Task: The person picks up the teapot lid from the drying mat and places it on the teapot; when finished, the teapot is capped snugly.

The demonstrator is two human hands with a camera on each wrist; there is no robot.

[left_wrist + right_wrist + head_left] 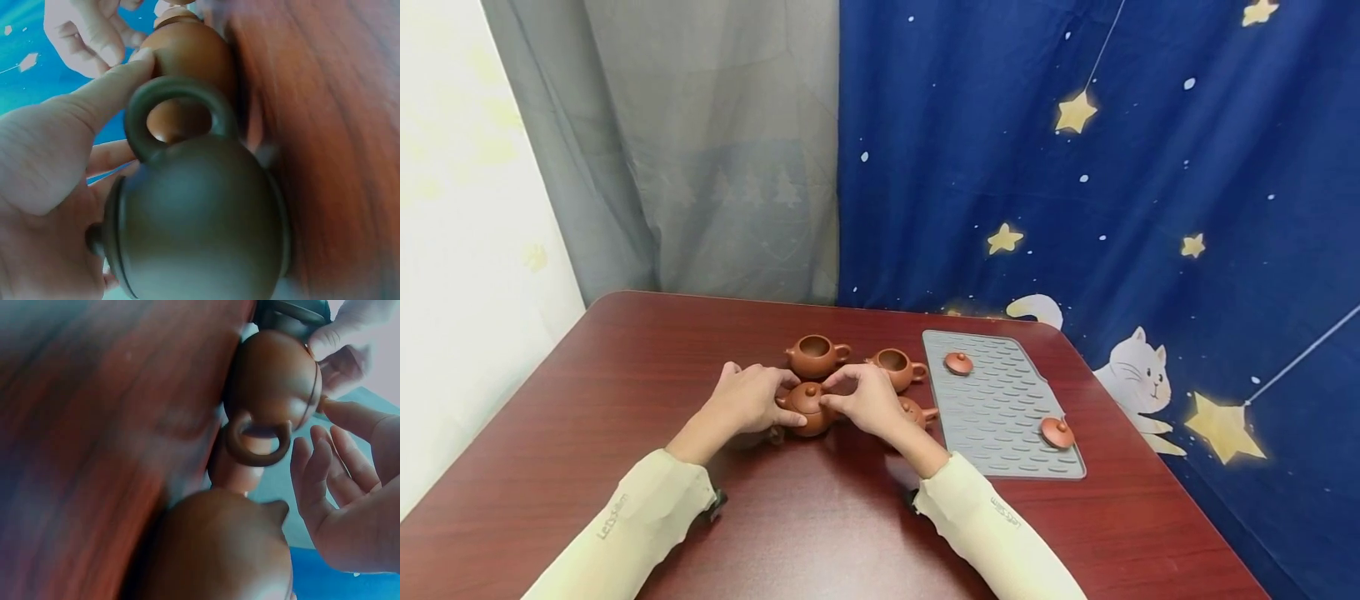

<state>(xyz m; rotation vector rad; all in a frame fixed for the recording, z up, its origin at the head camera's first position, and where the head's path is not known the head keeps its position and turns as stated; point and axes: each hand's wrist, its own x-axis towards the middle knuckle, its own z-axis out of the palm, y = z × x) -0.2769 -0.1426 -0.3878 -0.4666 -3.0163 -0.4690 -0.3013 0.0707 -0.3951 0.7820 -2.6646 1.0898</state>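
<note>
Head view: left hand (747, 402) grasps the lidded teapot (807, 427), thumb in front, fingers behind; right hand (871, 402) reaches its lid from the right, though whether it pinches the knob cannot be told. The teapot stands on the tabletop (647, 392) between both hands, its spout-to-handle axis running from left to right hand. Beyond the teapot sits an open pot (812, 362); farther right of it, a grey mat (985, 417).
</note>
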